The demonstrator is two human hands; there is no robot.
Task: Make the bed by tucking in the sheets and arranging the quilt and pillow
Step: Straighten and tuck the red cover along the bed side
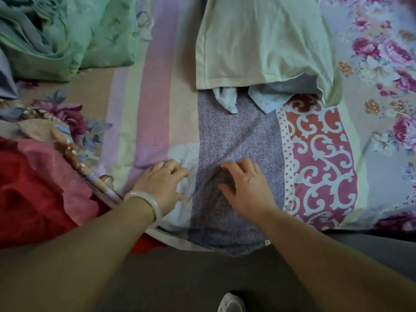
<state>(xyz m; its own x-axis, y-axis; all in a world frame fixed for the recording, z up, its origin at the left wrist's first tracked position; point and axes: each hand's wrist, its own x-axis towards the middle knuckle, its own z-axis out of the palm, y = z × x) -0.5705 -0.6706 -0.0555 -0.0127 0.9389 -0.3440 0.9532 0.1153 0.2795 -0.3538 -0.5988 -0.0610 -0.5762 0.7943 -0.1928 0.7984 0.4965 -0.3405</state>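
1. Left hand (161, 183): lies palm down on the patchwork bedsheet of pastel stripes, blue-purple speckle and red-pink scrollwork (238, 136), at the join of the white dotted panel and the speckled panel. The fingers are extended and pressed to the cloth, and the fingertips are blurred. There is a pale bangle (144, 203) on the wrist and a ring (169, 169) on one finger.
2. Right hand (245, 188): rests on the speckled panel, just beside the left hand and not touching it. The fingers are arched with their tips on the cloth and the thumb is spread. A dark crease runs under the palm. Cannot tell whether the hand holds a fold or only presses.
3. The sheet's near edge hangs over the bed side, above the dark floor (180, 278). Wrinkles fan out from between the hands.
4. Pale green rectangular pillow (258, 41): lies on the sheet at the far centre, well apart from both hands. Light blue fabric (227, 100) pokes out of its near, open end.
5. Mint-green quilt (56, 34): bunched in a heap at the far left.
6. Pink-flowered grey sheet (382, 86): lies under the patchwork sheet on the right.
7. Crumpled red cloth (33, 188): lies at the near left, next to the left forearm.
8. White shoe (230, 302): on the floor at the bottom edge.
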